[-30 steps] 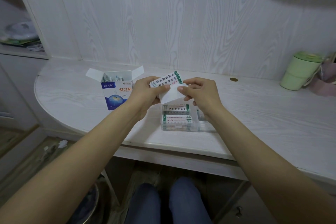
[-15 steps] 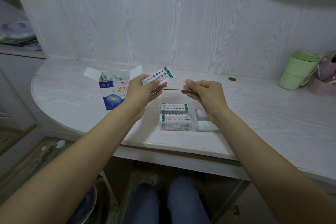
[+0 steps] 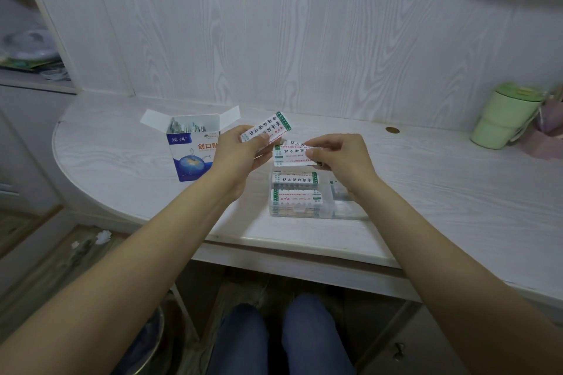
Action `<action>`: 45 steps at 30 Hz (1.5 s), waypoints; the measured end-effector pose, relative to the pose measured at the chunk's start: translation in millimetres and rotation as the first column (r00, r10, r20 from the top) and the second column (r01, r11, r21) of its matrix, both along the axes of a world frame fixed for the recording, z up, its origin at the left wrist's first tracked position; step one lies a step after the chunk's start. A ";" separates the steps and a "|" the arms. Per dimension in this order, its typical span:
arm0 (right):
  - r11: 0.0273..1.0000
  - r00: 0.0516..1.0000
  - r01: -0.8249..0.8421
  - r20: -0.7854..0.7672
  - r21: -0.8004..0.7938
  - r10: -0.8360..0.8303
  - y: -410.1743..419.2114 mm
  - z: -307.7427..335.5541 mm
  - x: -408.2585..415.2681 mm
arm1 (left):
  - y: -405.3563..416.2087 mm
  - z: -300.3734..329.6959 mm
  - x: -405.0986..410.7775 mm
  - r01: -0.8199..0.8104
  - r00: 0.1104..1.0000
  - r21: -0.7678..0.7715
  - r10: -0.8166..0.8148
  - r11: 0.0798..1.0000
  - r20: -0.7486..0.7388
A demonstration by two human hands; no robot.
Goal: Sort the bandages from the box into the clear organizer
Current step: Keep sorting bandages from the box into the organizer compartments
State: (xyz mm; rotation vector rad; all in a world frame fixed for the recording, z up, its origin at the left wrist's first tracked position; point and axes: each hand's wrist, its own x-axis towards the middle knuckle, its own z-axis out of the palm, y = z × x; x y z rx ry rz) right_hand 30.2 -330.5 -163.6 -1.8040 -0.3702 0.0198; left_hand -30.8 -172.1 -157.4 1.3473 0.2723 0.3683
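Note:
An open blue-and-white bandage box (image 3: 191,158) stands on the desk at the left, with several wrapped bandages showing inside. My left hand (image 3: 240,151) pinches a white wrapped bandage (image 3: 272,128) with green and red print, raised beside the box. My right hand (image 3: 338,158) pinches a second wrapped bandage (image 3: 289,155), held face-up just above the clear organizer (image 3: 347,207). In the organizer's left compartments lie stacks of bandages (image 3: 295,196). My right wrist hides part of its right side.
A green lidded cup (image 3: 502,119) and pink items stand at the desk's far right. A small brass disc (image 3: 392,130) lies near the back wall. The desk's front edge (image 3: 289,253) runs above my knees. A shelf with clutter is at the far left.
The two hands have drawn apart, each with its own bandage. The right hand has turned its bandage from edge-on to face-up and lowered it toward the organizer.

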 end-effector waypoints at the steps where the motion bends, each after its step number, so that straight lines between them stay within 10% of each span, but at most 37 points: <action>1: 0.999 0.999 0.012 0.043 -0.047 -0.010 0.3 -0.8 1.5 | 1.1 -0.7 0.2 -0.004 1.000 0.013 0.004 1.000 -0.003; 19: 0.817 0.951 0.045 0.275 -0.575 0.141 3.0 -12.5 2.0 | -4.0 -14.8 4.4 -0.067 0.994 0.519 0.101 0.852 -0.038; 32: 0.725 0.953 0.031 0.240 -0.688 0.187 6.7 -4.2 0.4 | -0.8 -11.8 1.0 0.042 0.997 0.394 -0.011 0.918 -0.080; 45: 0.992 0.981 -0.081 0.166 -0.098 0.097 -6.6 16.0 -3.0 | -10.8 3.1 -5.6 0.247 0.969 0.369 -0.220 0.896 -0.114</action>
